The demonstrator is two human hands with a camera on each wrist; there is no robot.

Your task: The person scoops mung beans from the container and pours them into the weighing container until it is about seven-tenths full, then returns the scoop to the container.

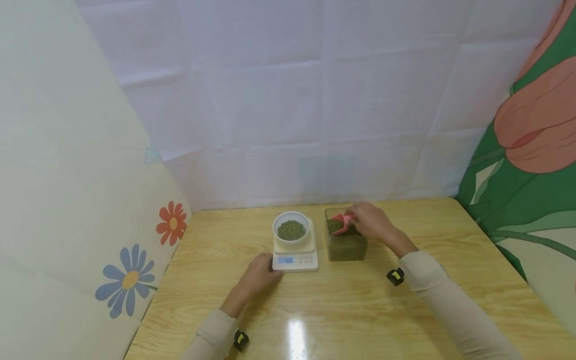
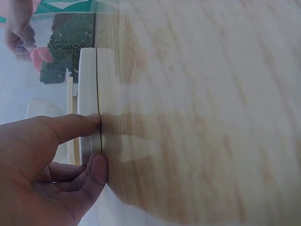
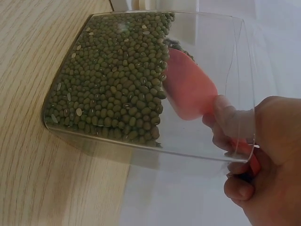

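Observation:
A white kitchen scale with a lit display bears a white bowl of mung beans. At the scale's front left corner, my left hand holds the edge between thumb and fingers; the left wrist view shows this hand close up. Right of the scale stands a clear square container, partly filled with mung beans. My right hand reaches over its rim and grips the handle of a pink scoop. The scoop's tip meets the beans inside; how much it carries is unclear.
The scale and container stand side by side on a wood-grain table, near its back edge. A white sheet hangs behind. Flower-printed panels border the left and right sides. Small black devices show beside both wrists.

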